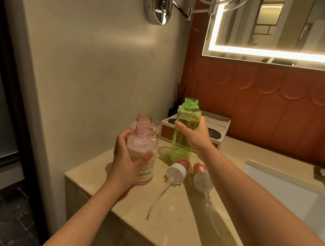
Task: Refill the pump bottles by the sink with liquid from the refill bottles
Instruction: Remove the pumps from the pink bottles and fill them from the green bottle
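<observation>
My left hand (128,159) grips a pink pump bottle (144,147) with a white label, its neck open and the pump off, held upright over the counter's left end. A second pink bottle (143,119), also uncapped, stands right behind it. My right hand (195,134) is wrapped around a tall green refill bottle (182,143) with no cap, standing upright on the counter. Two pump heads (176,170) (202,178), white with pink collars and long dip tubes, lie on the counter between my arms.
The beige stone counter (146,222) ends at the wall on the left. A white sink basin (291,190) is set in on the right. Behind the green bottle sits a white tray box (216,127) and a reed diffuser (174,108). A lit mirror hangs above.
</observation>
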